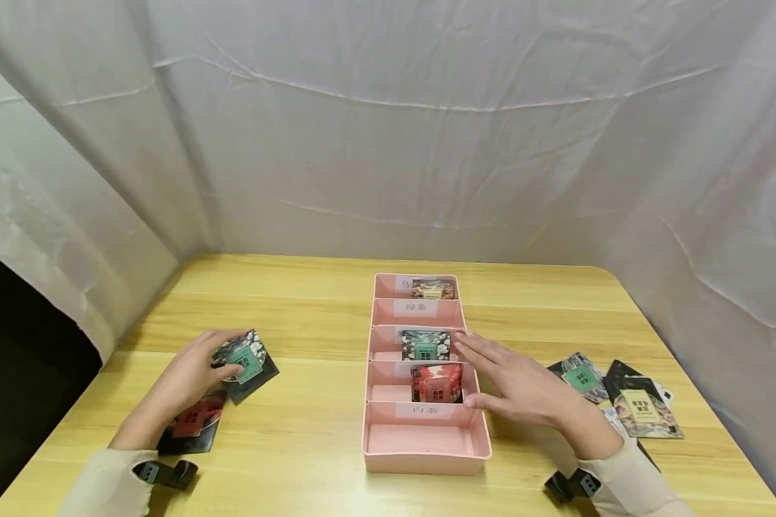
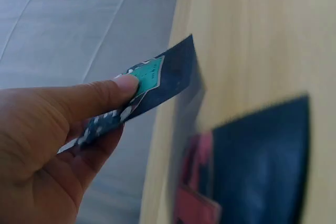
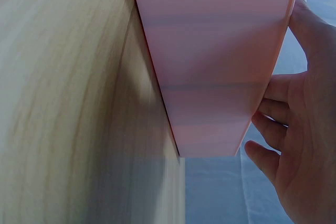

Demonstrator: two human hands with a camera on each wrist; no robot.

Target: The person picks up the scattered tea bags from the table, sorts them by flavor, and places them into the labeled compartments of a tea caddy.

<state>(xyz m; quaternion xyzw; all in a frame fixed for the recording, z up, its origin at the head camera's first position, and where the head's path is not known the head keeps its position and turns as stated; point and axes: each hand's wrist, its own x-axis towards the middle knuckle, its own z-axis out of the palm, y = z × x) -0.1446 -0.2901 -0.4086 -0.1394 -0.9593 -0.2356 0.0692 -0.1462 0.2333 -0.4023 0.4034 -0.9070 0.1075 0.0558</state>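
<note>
My left hand (image 1: 187, 377) pinches a dark tea sachet with a green label (image 1: 257, 379) between thumb and fingers, at the left of the table. In the left wrist view the thumb presses near the label, and the sachet is held tilted above the table. A dark tea sachet with a red label (image 1: 197, 424) lies below that hand, partly covered by it. My right hand (image 1: 524, 384) rests at the right rim of a pink divided box (image 1: 420, 463), its fingers fairly straight. In the right wrist view the fingers touch the box's rim.
Inside the box are a yellow-labelled sachet (image 1: 433, 289), a green-labelled one (image 1: 425, 347) and a red one (image 1: 436, 384), in separate compartments. White paper labels (image 1: 417, 308) mark the dividers. Several sachets (image 1: 647, 415) overlap at the table's right. A grey curtain (image 1: 394, 165) hangs behind.
</note>
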